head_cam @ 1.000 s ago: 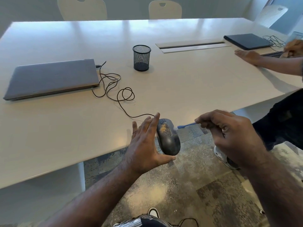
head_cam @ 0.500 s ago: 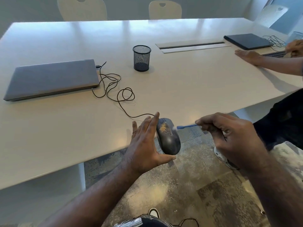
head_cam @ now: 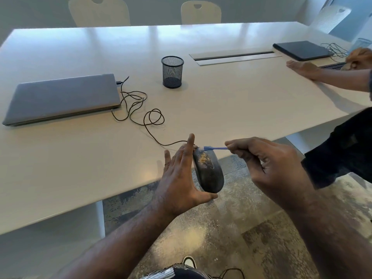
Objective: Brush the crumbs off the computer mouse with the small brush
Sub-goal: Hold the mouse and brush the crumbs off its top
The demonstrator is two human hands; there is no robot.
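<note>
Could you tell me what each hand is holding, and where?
Left hand grips the mouse by its side and rear; right hand pinches the brush handle's end.

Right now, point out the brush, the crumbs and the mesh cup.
brush (head_cam: 216, 148), head view, on the blue handle between bristles and right hand.
crumbs (head_cam: 203, 158), head view, on the tan patch on the mouse's top.
mesh cup (head_cam: 172, 73), head view, on its black side wall.

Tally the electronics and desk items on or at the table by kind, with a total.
Laptops: 2 (grey, dark)
Computer mouse: 1
Small brush: 1
Mesh pen cup: 1
Total: 5
</note>
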